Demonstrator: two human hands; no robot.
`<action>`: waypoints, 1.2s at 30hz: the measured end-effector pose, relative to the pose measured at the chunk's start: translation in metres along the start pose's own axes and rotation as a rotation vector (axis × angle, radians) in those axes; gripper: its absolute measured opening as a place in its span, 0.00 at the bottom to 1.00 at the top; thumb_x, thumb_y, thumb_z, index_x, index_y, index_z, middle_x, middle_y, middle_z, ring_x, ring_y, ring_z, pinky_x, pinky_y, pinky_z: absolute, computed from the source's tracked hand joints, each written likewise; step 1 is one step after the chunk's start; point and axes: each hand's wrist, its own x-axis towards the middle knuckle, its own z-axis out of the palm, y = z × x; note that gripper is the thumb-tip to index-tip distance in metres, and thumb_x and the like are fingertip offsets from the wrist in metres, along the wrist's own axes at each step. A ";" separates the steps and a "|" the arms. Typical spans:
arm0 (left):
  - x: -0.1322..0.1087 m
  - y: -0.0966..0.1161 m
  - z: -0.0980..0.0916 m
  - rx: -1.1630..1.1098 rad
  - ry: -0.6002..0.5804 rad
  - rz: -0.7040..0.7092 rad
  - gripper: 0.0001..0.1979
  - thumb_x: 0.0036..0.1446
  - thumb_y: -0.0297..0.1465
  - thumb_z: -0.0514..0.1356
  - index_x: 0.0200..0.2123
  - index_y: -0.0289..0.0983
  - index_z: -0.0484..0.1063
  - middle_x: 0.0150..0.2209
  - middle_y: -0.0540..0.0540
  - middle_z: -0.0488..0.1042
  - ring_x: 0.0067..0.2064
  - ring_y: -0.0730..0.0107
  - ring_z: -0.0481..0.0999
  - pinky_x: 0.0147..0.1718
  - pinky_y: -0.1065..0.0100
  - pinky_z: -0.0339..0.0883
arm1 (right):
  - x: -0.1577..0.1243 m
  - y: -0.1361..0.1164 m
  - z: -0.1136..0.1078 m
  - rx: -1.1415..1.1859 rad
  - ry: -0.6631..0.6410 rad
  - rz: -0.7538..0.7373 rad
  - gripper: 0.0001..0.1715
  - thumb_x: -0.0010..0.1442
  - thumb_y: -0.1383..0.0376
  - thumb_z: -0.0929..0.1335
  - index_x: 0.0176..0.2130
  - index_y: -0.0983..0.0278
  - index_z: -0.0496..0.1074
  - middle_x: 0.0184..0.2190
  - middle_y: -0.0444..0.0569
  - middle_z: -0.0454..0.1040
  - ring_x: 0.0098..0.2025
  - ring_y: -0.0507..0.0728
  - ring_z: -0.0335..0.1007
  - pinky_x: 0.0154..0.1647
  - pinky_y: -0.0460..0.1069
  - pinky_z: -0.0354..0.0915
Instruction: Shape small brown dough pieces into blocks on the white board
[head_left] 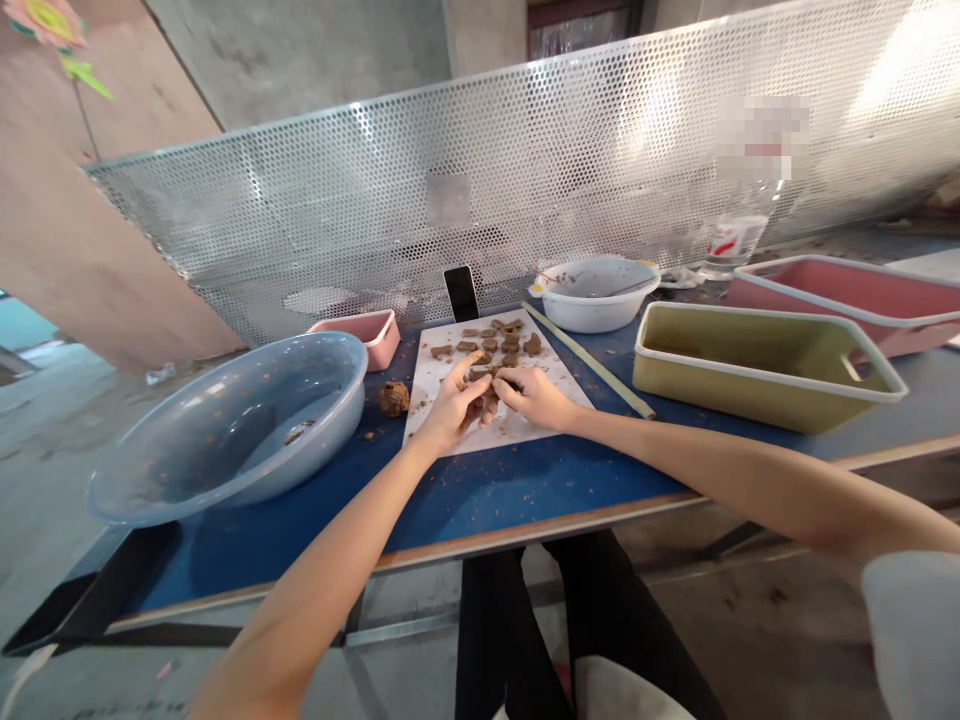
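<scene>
A white board (525, 425) lies on the blue table (525, 490) with several small brown clay pieces (510, 345) spread over its far half. My left hand (450, 405) and my right hand (534, 395) meet over the board's middle. Both pinch the same small brown clay piece (491, 377) between their fingertips, my left forefinger stretched out over it. A rough lump of brown clay (393, 397) sits on the table just left of the board.
A big pale-blue basin (225, 430) stands left, a small pink tray (375, 335) behind it. A white bowl (596, 293), a long stick (592, 362), a yellow-green tub (765, 365), a pink tub (847, 295) and a plastic bottle (739, 240) are right. A phone (460, 292) leans against the perforated metal screen (525, 170).
</scene>
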 end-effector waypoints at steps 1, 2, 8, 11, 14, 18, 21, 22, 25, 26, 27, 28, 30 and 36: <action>0.001 0.000 0.000 -0.020 0.003 0.002 0.53 0.59 0.42 0.76 0.78 0.34 0.54 0.25 0.53 0.78 0.21 0.67 0.75 0.22 0.70 0.64 | 0.000 0.001 -0.001 0.016 0.012 0.021 0.23 0.76 0.55 0.62 0.30 0.60 0.66 0.24 0.43 0.73 0.28 0.53 0.66 0.32 0.49 0.60; 0.001 0.001 -0.001 -0.045 0.012 0.009 0.51 0.58 0.40 0.76 0.77 0.34 0.56 0.27 0.51 0.79 0.23 0.67 0.77 0.24 0.69 0.66 | 0.000 0.002 -0.002 0.031 0.033 0.044 0.25 0.77 0.54 0.61 0.29 0.59 0.64 0.23 0.42 0.70 0.27 0.53 0.65 0.32 0.49 0.60; 0.009 -0.002 -0.012 -0.074 0.134 0.067 0.44 0.53 0.32 0.76 0.70 0.38 0.64 0.35 0.48 0.82 0.33 0.64 0.81 0.38 0.63 0.72 | 0.004 0.012 -0.006 0.082 0.196 0.126 0.23 0.78 0.47 0.62 0.38 0.59 0.69 0.30 0.45 0.73 0.33 0.55 0.70 0.38 0.51 0.67; 0.010 -0.004 -0.017 0.087 0.169 0.095 0.44 0.54 0.36 0.77 0.70 0.38 0.63 0.33 0.50 0.80 0.32 0.64 0.79 0.37 0.62 0.70 | 0.005 0.015 -0.003 0.130 0.212 0.112 0.22 0.71 0.44 0.70 0.48 0.59 0.72 0.42 0.50 0.80 0.42 0.58 0.76 0.46 0.54 0.73; 0.010 -0.004 -0.018 0.237 0.191 0.112 0.41 0.57 0.41 0.76 0.68 0.37 0.64 0.27 0.52 0.77 0.28 0.64 0.76 0.33 0.63 0.68 | 0.004 0.012 -0.001 0.164 0.201 0.071 0.25 0.67 0.44 0.75 0.49 0.59 0.71 0.45 0.51 0.80 0.45 0.59 0.77 0.48 0.55 0.74; 0.008 -0.001 -0.017 0.306 0.238 0.143 0.33 0.61 0.41 0.72 0.64 0.38 0.67 0.24 0.53 0.75 0.26 0.64 0.75 0.31 0.64 0.66 | 0.003 0.003 -0.007 0.043 0.146 0.067 0.18 0.75 0.48 0.67 0.43 0.60 0.71 0.35 0.46 0.76 0.37 0.56 0.72 0.40 0.51 0.68; 0.008 0.000 -0.018 0.327 0.263 0.150 0.30 0.62 0.40 0.71 0.62 0.38 0.67 0.23 0.54 0.75 0.26 0.64 0.74 0.31 0.64 0.66 | 0.002 -0.001 -0.012 0.004 0.114 0.067 0.21 0.77 0.49 0.64 0.37 0.60 0.71 0.28 0.43 0.71 0.32 0.54 0.67 0.36 0.50 0.63; 0.008 0.000 -0.018 0.330 0.265 0.147 0.29 0.62 0.40 0.71 0.61 0.39 0.68 0.23 0.54 0.75 0.26 0.64 0.75 0.31 0.64 0.66 | 0.002 -0.002 -0.013 0.004 0.094 0.063 0.23 0.77 0.49 0.64 0.35 0.60 0.70 0.26 0.42 0.70 0.31 0.53 0.66 0.36 0.50 0.62; 0.009 0.001 -0.019 0.331 0.279 0.148 0.28 0.61 0.40 0.70 0.61 0.39 0.68 0.24 0.54 0.75 0.26 0.65 0.75 0.31 0.65 0.65 | 0.002 0.001 -0.013 0.004 0.020 0.053 0.30 0.77 0.47 0.64 0.30 0.61 0.72 0.22 0.42 0.69 0.28 0.53 0.66 0.35 0.50 0.62; 0.009 0.001 -0.020 0.331 0.289 0.153 0.28 0.60 0.39 0.70 0.61 0.39 0.69 0.24 0.54 0.75 0.26 0.65 0.75 0.31 0.65 0.65 | 0.002 0.002 -0.012 0.004 0.006 0.052 0.30 0.77 0.46 0.64 0.30 0.61 0.74 0.22 0.43 0.71 0.28 0.53 0.68 0.36 0.50 0.63; 0.009 0.001 -0.020 0.330 0.300 0.157 0.29 0.60 0.39 0.70 0.61 0.39 0.69 0.24 0.54 0.75 0.26 0.65 0.75 0.31 0.65 0.64 | 0.002 0.004 -0.011 0.004 0.004 0.048 0.29 0.76 0.45 0.65 0.32 0.61 0.76 0.24 0.44 0.74 0.29 0.54 0.70 0.37 0.51 0.64; 0.009 0.002 -0.021 0.333 0.310 0.160 0.29 0.59 0.39 0.70 0.61 0.39 0.69 0.24 0.54 0.75 0.26 0.65 0.74 0.31 0.65 0.64 | 0.002 0.005 -0.010 0.003 0.011 0.038 0.27 0.75 0.45 0.67 0.35 0.62 0.78 0.27 0.45 0.77 0.32 0.55 0.72 0.38 0.51 0.65; 0.009 0.003 -0.022 0.346 0.329 0.161 0.29 0.59 0.39 0.69 0.61 0.39 0.70 0.24 0.54 0.76 0.27 0.65 0.74 0.31 0.66 0.63 | 0.002 0.008 -0.007 0.004 0.034 0.009 0.24 0.71 0.44 0.71 0.42 0.61 0.81 0.35 0.49 0.81 0.38 0.57 0.76 0.43 0.52 0.69; 0.009 0.003 -0.021 0.360 0.354 0.153 0.29 0.57 0.39 0.69 0.60 0.39 0.71 0.25 0.54 0.75 0.26 0.65 0.73 0.30 0.66 0.64 | 0.001 0.010 -0.005 0.013 0.057 0.015 0.25 0.66 0.43 0.76 0.39 0.61 0.76 0.37 0.49 0.80 0.38 0.57 0.75 0.42 0.53 0.71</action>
